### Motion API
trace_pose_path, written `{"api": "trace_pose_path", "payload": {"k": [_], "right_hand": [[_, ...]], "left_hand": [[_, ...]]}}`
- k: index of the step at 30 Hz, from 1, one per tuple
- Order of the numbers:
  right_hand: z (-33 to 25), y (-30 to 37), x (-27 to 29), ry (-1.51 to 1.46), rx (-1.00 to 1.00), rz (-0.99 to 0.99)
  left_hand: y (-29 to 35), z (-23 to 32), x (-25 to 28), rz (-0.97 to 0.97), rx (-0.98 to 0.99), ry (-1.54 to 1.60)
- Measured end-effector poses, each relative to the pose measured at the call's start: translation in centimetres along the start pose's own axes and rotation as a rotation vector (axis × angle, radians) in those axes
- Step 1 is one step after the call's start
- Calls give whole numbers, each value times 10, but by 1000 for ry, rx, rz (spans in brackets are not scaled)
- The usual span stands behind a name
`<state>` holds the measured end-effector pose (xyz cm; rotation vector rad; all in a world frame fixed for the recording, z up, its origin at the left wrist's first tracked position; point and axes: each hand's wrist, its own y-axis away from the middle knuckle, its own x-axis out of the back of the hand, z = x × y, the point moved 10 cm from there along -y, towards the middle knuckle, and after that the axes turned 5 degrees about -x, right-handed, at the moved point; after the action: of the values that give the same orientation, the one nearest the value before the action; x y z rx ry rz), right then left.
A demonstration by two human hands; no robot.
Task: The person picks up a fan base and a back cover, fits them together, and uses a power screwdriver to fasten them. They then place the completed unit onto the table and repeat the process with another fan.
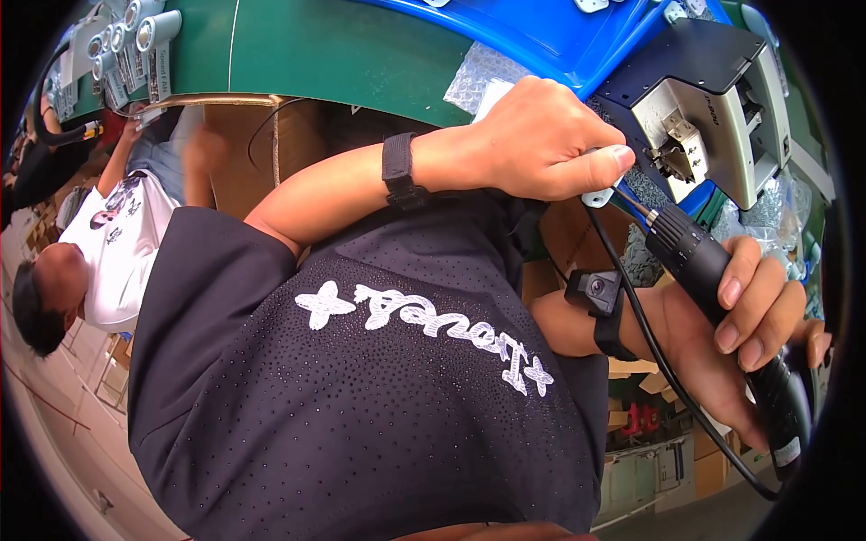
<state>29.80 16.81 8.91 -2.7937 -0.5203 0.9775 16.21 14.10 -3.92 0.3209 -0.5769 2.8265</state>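
Note:
My left hand (550,135) is closed, its thumb pressed on a small light grey part (599,196); most of that part is hidden under the fingers. My right hand (744,334) wraps round a black electric screwdriver (690,252), held at a slant. Its thin metal bit (634,200) points up and left at the grey part, close to my left thumb; whether it touches a screw cannot be made out. A black cable (645,325) hangs from beside the part and loops down past my right wrist to the screwdriver's rear end.
A black and silver screw feeder (704,108) stands beyond my hands. A blue tray (532,36) and bubble wrap (483,77) lie on the green table (316,54). Grey cylindrical-headed devices (155,32) stand far left. A co-worker in a white shirt (135,243) sits at the left.

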Motion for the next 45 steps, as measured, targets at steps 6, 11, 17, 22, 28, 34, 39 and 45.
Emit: {"api": "trace_pose_path", "payload": {"k": [6, 11, 17, 22, 28, 34, 39, 45], "right_hand": [[1, 2, 11, -30, 20, 24], [0, 5, 12, -30, 55, 37], [6, 5, 5, -1, 38, 28], [4, 11, 2, 2, 79, 26], [-3, 22, -7, 58, 161, 112], [-19, 5, 40, 357, 336, 214], [-2, -1, 80, 368, 253, 302], [-8, 13, 30, 177, 84, 224]], "left_hand": [[0, -8, -1, -26, 79, 33], [-2, -8, -4, -14, 67, 43], [1, -3, -2, -36, 30, 5], [0, -2, -2, -27, 24, 25], [1, -2, -1, -25, 21, 31], [1, 0, 2, -22, 21, 42], [4, -9, 0, 31, 14, 99], [9, -9, 4, 35, 27, 101]]}}
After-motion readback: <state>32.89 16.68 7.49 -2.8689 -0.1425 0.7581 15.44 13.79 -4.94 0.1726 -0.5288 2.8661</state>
